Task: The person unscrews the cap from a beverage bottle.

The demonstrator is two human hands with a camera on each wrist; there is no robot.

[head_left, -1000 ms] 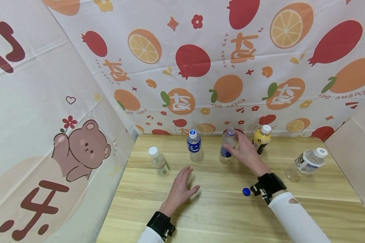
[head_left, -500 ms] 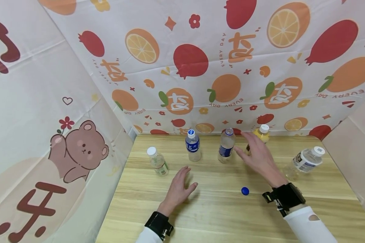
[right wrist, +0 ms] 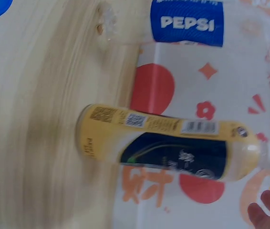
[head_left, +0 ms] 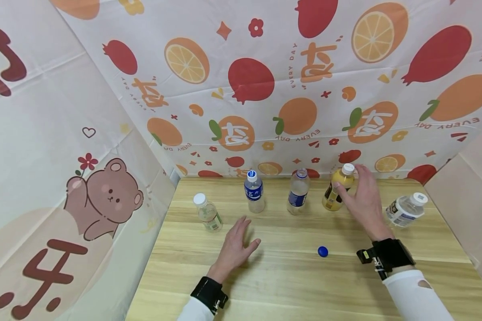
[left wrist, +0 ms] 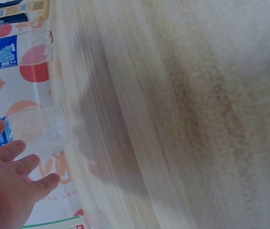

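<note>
My right hand [head_left: 363, 200] reaches around the upper part of a yellow drink bottle [head_left: 332, 195] with a white cap, its thumb overlapping the front. In the right wrist view, the fingertips [right wrist: 264, 212] show beside the neck end of that bottle [right wrist: 173, 145], fingers spread. Left of it stands a clear Pepsi bottle [head_left: 297, 198] with a blue label and a bare neck. Over the tabletop, my left hand [head_left: 234, 247] is held with relaxed fingers, holding nothing. Nearest to it are a white-capped bottle with a blue label [head_left: 254, 192] and a small bottle with a green-edged label [head_left: 209, 216].
A blue bottle cap [head_left: 323, 252] lies on the wooden table [head_left: 289, 285] between the arms. At the right stands a clear bottle [head_left: 403, 213] with a white cap, close to the right wrist. A fruit-print cloth [head_left: 261, 102] hangs behind the bottles.
My right hand has let go of the Pepsi bottle and moved right to the yellow bottle. The Pepsi bottle stays standing. My left hand has hardly moved.
</note>
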